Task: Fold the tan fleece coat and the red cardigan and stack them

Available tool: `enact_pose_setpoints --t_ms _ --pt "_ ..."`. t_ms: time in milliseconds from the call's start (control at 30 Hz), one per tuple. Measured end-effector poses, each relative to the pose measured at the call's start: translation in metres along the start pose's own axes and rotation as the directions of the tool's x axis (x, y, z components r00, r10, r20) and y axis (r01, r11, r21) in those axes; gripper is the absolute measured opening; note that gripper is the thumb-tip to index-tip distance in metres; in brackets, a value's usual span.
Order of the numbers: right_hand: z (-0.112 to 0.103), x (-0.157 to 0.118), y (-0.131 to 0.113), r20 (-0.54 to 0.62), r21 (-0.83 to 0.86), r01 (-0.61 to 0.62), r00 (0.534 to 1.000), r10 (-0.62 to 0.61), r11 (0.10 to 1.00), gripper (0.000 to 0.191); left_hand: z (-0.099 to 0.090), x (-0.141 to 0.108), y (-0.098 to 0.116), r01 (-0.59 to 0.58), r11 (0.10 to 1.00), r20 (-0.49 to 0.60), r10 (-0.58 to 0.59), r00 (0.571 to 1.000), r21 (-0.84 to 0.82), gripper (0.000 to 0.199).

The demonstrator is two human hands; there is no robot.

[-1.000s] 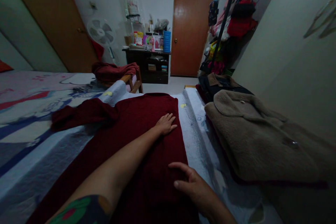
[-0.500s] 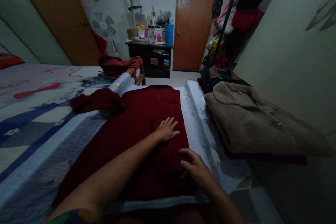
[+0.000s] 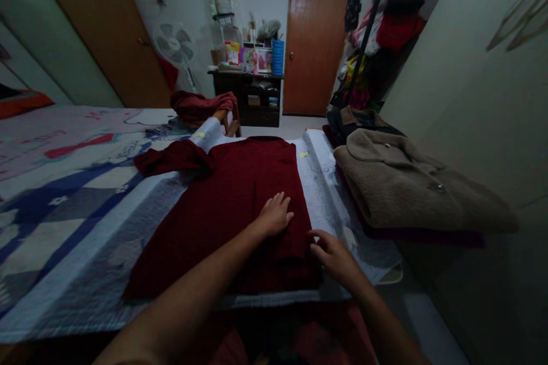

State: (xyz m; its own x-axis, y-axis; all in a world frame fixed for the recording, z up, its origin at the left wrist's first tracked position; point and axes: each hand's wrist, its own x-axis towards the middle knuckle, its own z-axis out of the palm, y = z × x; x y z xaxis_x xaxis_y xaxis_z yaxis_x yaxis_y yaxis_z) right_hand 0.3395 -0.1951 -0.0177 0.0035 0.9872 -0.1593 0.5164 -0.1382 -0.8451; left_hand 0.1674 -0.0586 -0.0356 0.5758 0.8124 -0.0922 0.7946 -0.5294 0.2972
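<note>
A dark red long-sleeved top lies spread on the pale blue bedding, its collar end away from me. One sleeve sticks out to the left; the right side looks folded inward. My left hand rests flat on the top, right of its middle, with fingers stretched out. At the top's right edge is my right hand, its fingers curved and a gap between thumb and forefinger. Nothing shows in its grasp; whether the fingertips touch the cloth I cannot tell.
To the right, a folded brown fleecy coat lies on other garments, beside a dark jacket. Reddish clothing hangs over a wooden chair at the bed's far side. Beyond stand a fan and a dark cabinet.
My right hand has shifted slightly along the top's right edge, its fingers drawn a bit closer together. The left hand stays on the cloth. The view has tilted and shifted slightly.
</note>
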Motion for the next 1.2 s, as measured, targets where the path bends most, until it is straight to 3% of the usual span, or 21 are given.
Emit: enact_pose_setpoints --t_ms 100,200,367,467,567,633,733,833,1000,1200 --pt "-0.002 0.023 -0.007 -0.205 -0.296 0.150 0.954 -0.217 0.943 0.038 0.004 -0.030 0.011 -0.046 0.998 0.037 0.048 0.998 -0.045 0.069" --pt "0.007 0.062 -0.014 -0.185 -0.455 0.243 0.915 -0.358 0.856 0.047 0.016 -0.046 0.014 -0.046 0.999 0.047 0.047 0.998 -0.027 0.075" --pt "0.025 0.116 -0.009 -0.035 -0.642 0.143 0.976 -0.215 0.753 0.059 0.038 -0.047 0.013 -0.057 0.998 -0.052 0.059 0.997 0.040 0.082" --pt "0.029 0.126 0.004 0.031 -0.684 0.124 0.990 -0.141 0.719 0.059 0.041 -0.049 0.014 -0.052 0.998 -0.063 0.055 0.996 0.037 0.082" --pt "0.024 0.129 0.007 0.057 -0.694 0.121 0.992 -0.113 0.710 0.060 0.031 -0.049 0.013 -0.059 0.998 -0.023 0.059 0.998 -0.006 0.082" --pt "0.018 0.135 -0.001 0.078 -0.691 0.125 0.992 -0.098 0.712 0.054 0.018 -0.043 0.009 -0.069 0.996 -0.029 0.068 0.997 -0.056 0.067" --pt "0.009 0.157 -0.022 0.055 -0.685 0.129 0.991 -0.126 0.717 0.041 -0.004 -0.019 -0.007 -0.037 0.996 -0.168 0.023 0.986 -0.086 0.040" --pt "0.011 0.190 -0.041 0.008 -0.684 0.149 0.980 -0.197 0.714 0.044 -0.015 0.018 -0.030 0.037 0.999 -0.296 -0.034 0.954 0.005 0.043" --pt "0.033 0.241 -0.039 -0.022 -0.688 0.156 0.972 -0.235 0.709 0.052 -0.002 0.069 -0.065 0.143 0.983 -0.217 -0.116 0.969 0.112 0.051" --pt "0.043 0.278 -0.017 -0.082 -0.702 0.068 0.981 -0.176 0.709 0.063 0.021 0.075 -0.076 0.138 0.981 -0.258 -0.099 0.961 0.137 0.066"
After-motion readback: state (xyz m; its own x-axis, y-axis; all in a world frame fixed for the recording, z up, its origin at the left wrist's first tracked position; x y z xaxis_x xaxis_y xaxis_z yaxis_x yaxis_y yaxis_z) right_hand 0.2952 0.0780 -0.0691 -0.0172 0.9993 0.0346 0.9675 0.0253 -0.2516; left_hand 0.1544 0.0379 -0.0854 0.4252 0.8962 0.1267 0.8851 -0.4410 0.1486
